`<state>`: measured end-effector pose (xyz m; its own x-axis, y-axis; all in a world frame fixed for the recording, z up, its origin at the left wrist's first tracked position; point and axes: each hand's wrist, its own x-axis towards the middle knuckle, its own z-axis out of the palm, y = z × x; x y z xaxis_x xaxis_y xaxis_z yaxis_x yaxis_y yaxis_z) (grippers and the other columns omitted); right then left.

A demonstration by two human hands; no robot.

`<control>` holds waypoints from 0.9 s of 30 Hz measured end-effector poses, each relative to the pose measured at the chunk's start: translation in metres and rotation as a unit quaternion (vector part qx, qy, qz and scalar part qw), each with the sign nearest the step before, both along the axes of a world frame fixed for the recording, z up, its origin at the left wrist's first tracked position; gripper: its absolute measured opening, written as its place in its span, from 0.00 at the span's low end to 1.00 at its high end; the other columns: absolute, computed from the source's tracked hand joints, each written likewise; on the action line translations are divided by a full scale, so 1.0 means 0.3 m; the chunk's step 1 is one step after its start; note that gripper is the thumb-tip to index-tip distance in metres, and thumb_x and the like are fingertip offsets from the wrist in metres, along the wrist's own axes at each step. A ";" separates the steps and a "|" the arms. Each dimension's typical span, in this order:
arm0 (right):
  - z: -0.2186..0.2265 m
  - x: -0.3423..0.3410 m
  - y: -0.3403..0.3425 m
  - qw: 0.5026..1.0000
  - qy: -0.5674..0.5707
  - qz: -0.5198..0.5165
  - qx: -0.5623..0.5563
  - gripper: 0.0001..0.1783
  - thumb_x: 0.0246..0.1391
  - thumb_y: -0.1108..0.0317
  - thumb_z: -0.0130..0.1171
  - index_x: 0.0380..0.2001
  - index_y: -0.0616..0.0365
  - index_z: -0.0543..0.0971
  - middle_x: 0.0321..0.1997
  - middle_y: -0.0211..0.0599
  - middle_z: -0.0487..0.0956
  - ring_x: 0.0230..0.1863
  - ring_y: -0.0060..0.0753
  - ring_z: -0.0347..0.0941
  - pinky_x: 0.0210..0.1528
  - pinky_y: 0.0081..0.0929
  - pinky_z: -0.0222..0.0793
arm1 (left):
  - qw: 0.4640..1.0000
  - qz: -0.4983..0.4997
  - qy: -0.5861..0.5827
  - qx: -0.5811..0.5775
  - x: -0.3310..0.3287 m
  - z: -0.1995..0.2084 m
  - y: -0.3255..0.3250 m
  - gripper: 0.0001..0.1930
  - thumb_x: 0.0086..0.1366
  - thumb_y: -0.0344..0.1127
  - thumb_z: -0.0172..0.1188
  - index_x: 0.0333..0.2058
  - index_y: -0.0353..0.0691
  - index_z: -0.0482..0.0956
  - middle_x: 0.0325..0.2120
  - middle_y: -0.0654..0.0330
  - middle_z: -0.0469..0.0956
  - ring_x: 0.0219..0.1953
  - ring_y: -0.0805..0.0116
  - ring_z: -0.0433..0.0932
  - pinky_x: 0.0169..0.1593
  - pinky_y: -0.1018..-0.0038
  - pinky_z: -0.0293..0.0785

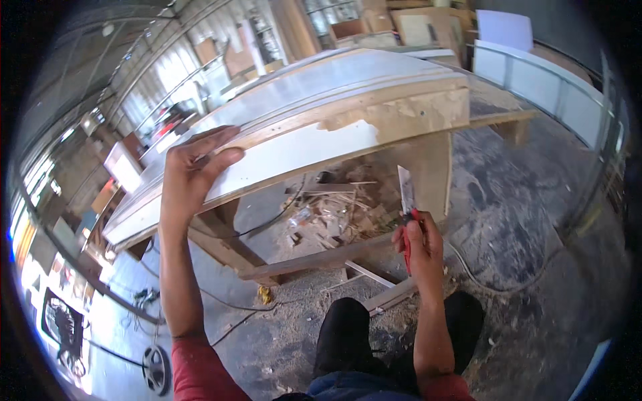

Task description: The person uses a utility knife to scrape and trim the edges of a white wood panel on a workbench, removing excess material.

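Observation:
A long wooden slab (301, 157) lies raised on a wooden stand. Its front edge is part white, part bare wood with a ragged border between, toward the right end. My left hand (194, 164) grips this edge on the left, fingers over the top and thumb on the white face. In my right hand (422, 244) is a utility knife (406, 190) with a red and black handle. Its blade, bare and slanted at the tip, points up, just below and apart from the slab's right part.
Wood offcuts and shavings (334, 214) litter the floor under the slab, between the stand's legs and a low crossbar (314, 260). Hoses (481, 287) snake over the dusty floor. White panels (535, 80) stand at the back right. A wheel-shaped object (156, 371) lies at lower left.

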<state>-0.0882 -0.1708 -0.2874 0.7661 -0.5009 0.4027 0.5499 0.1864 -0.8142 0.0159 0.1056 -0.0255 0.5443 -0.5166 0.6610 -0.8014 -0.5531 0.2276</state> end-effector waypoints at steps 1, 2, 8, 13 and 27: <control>-0.007 0.012 -0.006 1.000 0.004 0.003 -0.012 0.15 0.72 0.57 0.51 0.44 0.59 0.75 0.29 0.29 0.77 0.25 0.17 0.68 0.28 0.19 0.65 | 0.999 0.009 0.030 -0.011 0.004 0.008 0.068 0.20 0.66 0.37 0.67 0.54 0.35 0.83 0.53 0.52 0.82 0.59 0.63 0.77 0.64 0.67 0.68; -0.015 0.025 -0.011 1.000 0.012 0.000 -0.025 0.18 0.73 0.54 0.50 0.44 0.60 0.75 0.30 0.29 0.77 0.25 0.17 0.68 0.28 0.19 0.65 | 0.998 0.011 0.063 -0.024 0.018 0.003 0.108 0.21 0.66 0.38 0.67 0.55 0.35 0.82 0.55 0.51 0.82 0.60 0.63 0.76 0.64 0.67 0.67; -0.071 0.091 -0.046 0.996 -0.008 0.090 0.020 0.23 0.72 0.51 0.51 0.53 0.62 0.75 0.24 0.28 0.73 0.20 0.16 0.64 0.24 0.18 0.59 | 0.998 -0.009 0.058 0.007 0.026 0.019 0.139 0.23 0.65 0.40 0.67 0.56 0.37 0.81 0.56 0.52 0.80 0.60 0.60 0.75 0.65 0.65 0.68; -0.041 0.083 -0.011 0.996 0.030 0.079 0.006 0.17 0.70 0.56 0.54 0.47 0.60 0.72 0.22 0.27 0.70 0.17 0.15 0.62 0.19 0.18 0.56 | 0.993 -0.039 0.106 0.020 0.018 0.046 0.124 0.23 0.63 0.40 0.68 0.56 0.40 0.81 0.58 0.54 0.78 0.62 0.59 0.74 0.66 0.65 0.67; -0.012 0.035 0.083 0.990 -0.005 -0.034 -0.137 0.14 0.68 0.63 0.57 0.48 0.62 0.74 0.25 0.24 0.72 0.23 0.12 0.64 0.24 0.18 0.58 | 0.962 -0.173 0.208 -0.030 0.215 0.124 0.240 0.10 0.69 0.29 0.58 0.42 0.30 0.85 0.42 0.51 0.87 0.53 0.63 0.82 0.57 0.71 0.73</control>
<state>-0.0776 -0.1459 -0.2911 0.7298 -0.4215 0.5383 0.5622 -0.0779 -0.8233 0.0804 0.1775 0.0117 0.5702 -0.6819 0.4581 -0.7682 -0.2450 0.5915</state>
